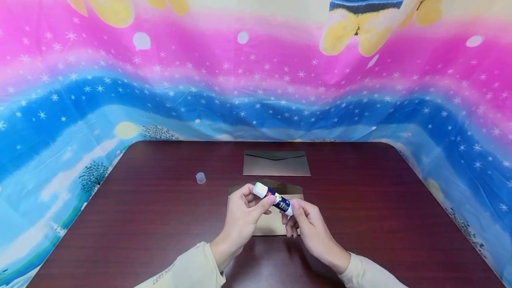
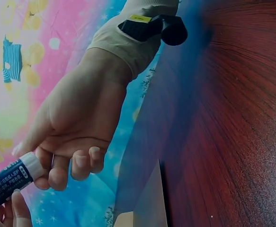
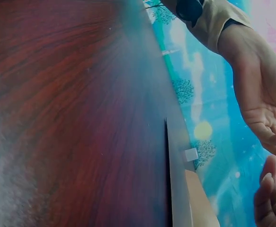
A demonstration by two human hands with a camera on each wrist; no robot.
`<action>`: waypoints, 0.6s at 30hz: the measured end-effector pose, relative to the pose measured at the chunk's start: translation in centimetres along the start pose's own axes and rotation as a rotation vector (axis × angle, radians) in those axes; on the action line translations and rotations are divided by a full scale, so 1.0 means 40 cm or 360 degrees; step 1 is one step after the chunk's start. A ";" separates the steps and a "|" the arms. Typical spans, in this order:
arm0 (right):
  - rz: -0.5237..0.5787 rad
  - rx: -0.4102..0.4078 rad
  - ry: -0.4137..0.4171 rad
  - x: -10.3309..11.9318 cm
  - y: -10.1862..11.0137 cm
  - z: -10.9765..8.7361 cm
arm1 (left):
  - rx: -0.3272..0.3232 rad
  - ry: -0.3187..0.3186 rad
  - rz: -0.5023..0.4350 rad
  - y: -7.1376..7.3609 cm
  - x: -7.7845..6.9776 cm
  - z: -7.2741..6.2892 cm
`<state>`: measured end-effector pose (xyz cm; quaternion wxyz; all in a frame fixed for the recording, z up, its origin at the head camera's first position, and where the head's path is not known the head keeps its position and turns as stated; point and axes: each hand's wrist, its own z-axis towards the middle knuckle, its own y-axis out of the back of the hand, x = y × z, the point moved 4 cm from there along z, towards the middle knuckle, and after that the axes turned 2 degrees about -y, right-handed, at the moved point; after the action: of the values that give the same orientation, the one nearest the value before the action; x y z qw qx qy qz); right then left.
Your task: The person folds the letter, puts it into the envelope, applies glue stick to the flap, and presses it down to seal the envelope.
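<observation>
A glue stick with a dark blue label is held slantwise above the table, its white upper end pointing up and left. My left hand grips it around the middle, thumb over the label. The thumb and fingers of my right hand pinch its white lower end, which also shows in the left wrist view beside the right hand. Below both hands lies a tan envelope, flap raised away from me and partly hidden. In the right wrist view, the glue stick is out of sight.
A small translucent cap stands on the dark red wooden table, left of the hands. Farther back lies a second, brownish envelope with its flap down. A colourful printed cloth hangs behind the table.
</observation>
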<state>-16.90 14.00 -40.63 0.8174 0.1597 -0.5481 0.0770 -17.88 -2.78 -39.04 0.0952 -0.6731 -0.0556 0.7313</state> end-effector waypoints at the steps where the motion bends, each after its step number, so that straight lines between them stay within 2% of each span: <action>1: 0.0035 0.0000 0.0001 0.000 0.000 0.000 | -0.0004 0.0004 0.0003 0.001 -0.001 0.001; 4: 0.0114 -0.0008 0.0006 -0.001 0.002 -0.001 | -0.0011 0.0035 0.0012 0.003 -0.001 0.003; 10: 0.0086 0.0071 0.0008 -0.005 0.001 0.002 | 0.0000 0.0063 0.0002 0.001 0.002 0.002; 14: 0.0262 0.0109 -0.0170 -0.006 -0.003 0.005 | 0.0008 0.0050 0.0037 0.000 0.007 0.002; 18: 0.0610 0.0204 -0.0432 0.000 -0.010 0.012 | 0.0025 0.0003 0.0099 0.000 0.011 0.002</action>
<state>-17.18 13.45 -40.52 0.6949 0.1132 -0.6672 0.2433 -17.99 -2.68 -39.47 0.0779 -0.6745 -0.0289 0.7336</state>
